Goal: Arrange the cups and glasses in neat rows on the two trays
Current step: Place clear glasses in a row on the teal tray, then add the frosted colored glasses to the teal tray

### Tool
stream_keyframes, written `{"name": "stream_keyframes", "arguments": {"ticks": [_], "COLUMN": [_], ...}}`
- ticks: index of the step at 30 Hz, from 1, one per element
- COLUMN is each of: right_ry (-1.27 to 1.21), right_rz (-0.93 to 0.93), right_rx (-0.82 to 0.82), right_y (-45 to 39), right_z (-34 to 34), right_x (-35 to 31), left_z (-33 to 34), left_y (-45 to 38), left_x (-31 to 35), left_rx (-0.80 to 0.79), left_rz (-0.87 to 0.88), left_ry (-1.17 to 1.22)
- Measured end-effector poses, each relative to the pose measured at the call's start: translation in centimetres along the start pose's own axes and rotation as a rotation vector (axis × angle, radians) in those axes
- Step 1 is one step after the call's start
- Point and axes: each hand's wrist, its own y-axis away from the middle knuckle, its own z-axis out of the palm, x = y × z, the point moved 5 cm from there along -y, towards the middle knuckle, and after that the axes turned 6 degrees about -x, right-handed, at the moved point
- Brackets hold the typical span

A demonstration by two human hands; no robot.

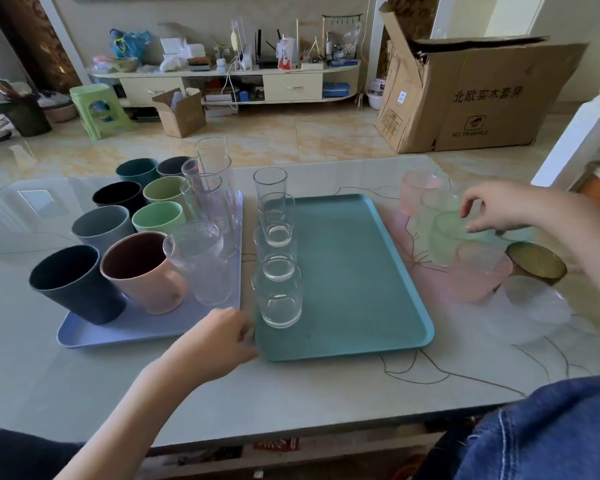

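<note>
Table (326,393): teal tray (354,271) holds four glasses (278,258).

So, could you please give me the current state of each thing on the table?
Lavender tray: filled with rows of upright cups and glasses.
Teal tray: one row of clear glasses along its left edge.
Green cup: off-tray, pinched by right hand.
Left hand: touching teal tray's corner.

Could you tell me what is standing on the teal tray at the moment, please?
The teal tray holds one row of four clear glasses along its left edge; the rest is bare. The left hand covers its near-left corner.
</note>
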Motion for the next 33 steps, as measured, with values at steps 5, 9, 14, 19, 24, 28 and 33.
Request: {"name": "stream_keyframes", "arguments": {"ticks": [5,9,14,19,24,28,33], "right_ry": [-0.045,-0.053,-0.132,-0.117,-0.092,-0.135,-0.051], "right_rz": [0.026,0.038,0.098,0.149,0.078,-0.104,-0.187], "right_rx": [-0.080,-0.086,-0.015,-0.136,-0.135,-0.142,-0.263], "right_y": [-0.7,-0.6,0.2,0.8,0.8,0.6,0.7], "right_z": [-0.3,-0.2,-1.5,0.1,1.0,2.5,4.0], "right_x": [2.6,3.1,5.9,8.1,8.6,6.6,4.2], "left_z": [-3.4,-6.1,-4.8,-2.1,-1.0,-0.4,0.0], "left_y": [0.0,-3.9,-11.6,-16.6,-18.3,-18.9,-19.1], "left_x": [5.7,14.7,25.3,30.6,30.6,28.7,28.1], "left_rx": [0.003,0.185,0.248,0.203,0.108,0.089,0.148], "left_rz": [0.113,0.347,0.503,0.484,0.456,0.459,0.489], "left_ry": [0.343,0.376,0.142,-0.074,-0.189,-0.282,-0.338]}}
